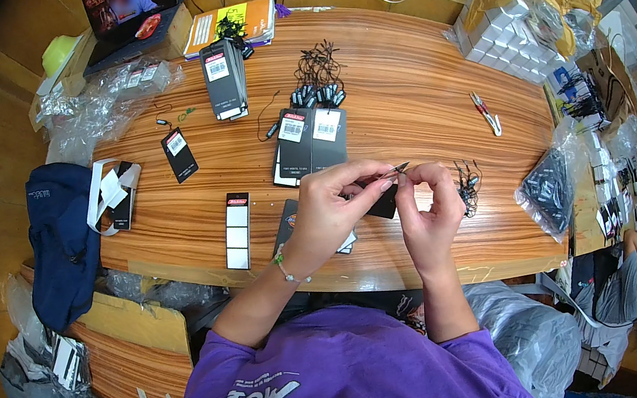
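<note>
Above the near edge of the table, my left hand (332,205) and my right hand (430,203) meet, both closed in a pinch. Between their fingertips is a thin black tag string, its dark pointed end (403,166) sticking up. A black hang tag (383,204) shows below the fingers, partly hidden by them. Beneath my left wrist lie more dark tags (285,224), mostly covered. To the right of my right hand is a small bunch of black tag strings (469,185). Just beyond my hands sit two stacks of dark hang tags (299,148) with white labels.
Bundled black strings (318,71) lie behind the stacks, near a taller tag pile (223,85). A tag with white panels (238,232) lies left. Red-handled snips (485,115), a bagged stack of white boxes (505,39) and a plastic bag (548,189) are right. Another person (624,289) sits beyond.
</note>
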`<act>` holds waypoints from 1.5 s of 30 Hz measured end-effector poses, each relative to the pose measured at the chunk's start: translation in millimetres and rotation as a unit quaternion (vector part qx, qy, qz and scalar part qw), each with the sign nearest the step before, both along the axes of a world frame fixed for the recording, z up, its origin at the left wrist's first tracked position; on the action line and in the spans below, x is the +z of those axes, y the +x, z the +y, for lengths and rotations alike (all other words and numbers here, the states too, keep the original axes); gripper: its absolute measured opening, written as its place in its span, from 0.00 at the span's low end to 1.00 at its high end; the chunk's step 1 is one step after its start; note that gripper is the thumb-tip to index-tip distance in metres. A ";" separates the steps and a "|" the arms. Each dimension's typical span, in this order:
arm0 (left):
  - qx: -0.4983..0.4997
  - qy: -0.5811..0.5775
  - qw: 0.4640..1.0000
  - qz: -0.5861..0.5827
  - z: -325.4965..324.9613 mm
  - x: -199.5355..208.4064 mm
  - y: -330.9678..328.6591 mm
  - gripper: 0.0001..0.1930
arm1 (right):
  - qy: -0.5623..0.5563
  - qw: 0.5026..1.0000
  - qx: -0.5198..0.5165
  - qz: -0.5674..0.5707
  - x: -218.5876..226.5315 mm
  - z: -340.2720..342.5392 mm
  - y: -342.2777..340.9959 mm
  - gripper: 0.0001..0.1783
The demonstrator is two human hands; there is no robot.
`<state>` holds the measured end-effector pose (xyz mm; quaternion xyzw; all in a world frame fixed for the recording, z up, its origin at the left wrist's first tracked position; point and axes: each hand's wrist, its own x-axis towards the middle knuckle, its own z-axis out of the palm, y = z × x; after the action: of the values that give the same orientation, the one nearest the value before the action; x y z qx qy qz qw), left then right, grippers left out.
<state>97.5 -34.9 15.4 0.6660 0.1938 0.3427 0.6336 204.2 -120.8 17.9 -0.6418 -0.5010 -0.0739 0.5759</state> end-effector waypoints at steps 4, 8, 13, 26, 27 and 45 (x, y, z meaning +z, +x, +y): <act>-0.012 -0.013 1.000 0.006 0.6 3.2 1.7 0.09 | 0.015 1.000 -0.005 -0.024 0.2 -0.3 1.5 0.12; -0.023 -0.024 0.999 0.009 -0.1 6.2 2.7 0.09 | 0.041 0.999 -0.010 0.003 -6.4 0.2 -0.4 0.12; -0.011 0.008 1.000 0.014 -0.8 9.8 2.9 0.08 | 0.076 0.988 0.015 0.133 -9.2 1.3 -7.8 0.10; 0.013 0.285 0.958 -0.020 7.7 21.0 8.6 0.07 | 0.099 0.940 0.108 0.308 2.9 -13.3 -1.7 0.11; 0.012 0.308 0.951 -0.021 8.5 20.8 8.6 0.07 | 0.082 0.943 0.101 0.307 5.6 -14.4 -0.2 0.11; -0.002 0.101 0.995 -0.011 -6.2 11.6 11.2 0.08 | 0.093 0.962 0.045 0.251 -2.7 -6.8 -4.7 0.08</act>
<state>108.7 -41.1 27.0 0.7234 0.1495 0.3664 0.5658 199.4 -127.6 15.2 -0.5599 -0.3595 0.0694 0.7432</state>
